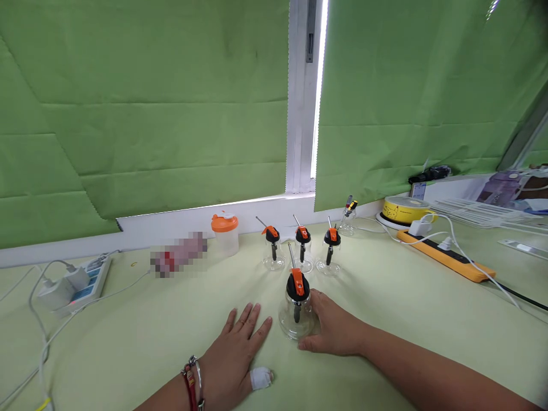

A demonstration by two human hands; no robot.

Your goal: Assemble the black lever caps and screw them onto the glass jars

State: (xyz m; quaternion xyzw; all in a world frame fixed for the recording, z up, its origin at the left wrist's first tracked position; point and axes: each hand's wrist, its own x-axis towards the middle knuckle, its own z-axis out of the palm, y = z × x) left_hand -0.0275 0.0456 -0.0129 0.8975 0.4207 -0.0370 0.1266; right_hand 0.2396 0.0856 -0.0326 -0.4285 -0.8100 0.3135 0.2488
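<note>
My right hand point(336, 325) is curled around the right side of a clear glass jar point(294, 328), thumb low and fingers partly hidden behind the glass. The jar stands upright on the table, with a black-and-orange top point(298, 284). A thin metal rod slants up from that top, and a dark grey piece hangs inside. Palm down, my left hand point(233, 357) lies on the table left of the jar, fingers spread, thumb wrapped in white tape. Behind stand three similar jars in a row: a left one point(274, 261), a middle one point(305, 265) and a right one point(329, 266).
An orange-lidded cup point(225, 240) and a pixelated pinkish object point(180, 255) stand back left. Power strips lie left point(92, 288) and right point(447, 257), with trailing white cables. A yellow container point(405, 211) and a small glass holding tools point(349, 220) are back right.
</note>
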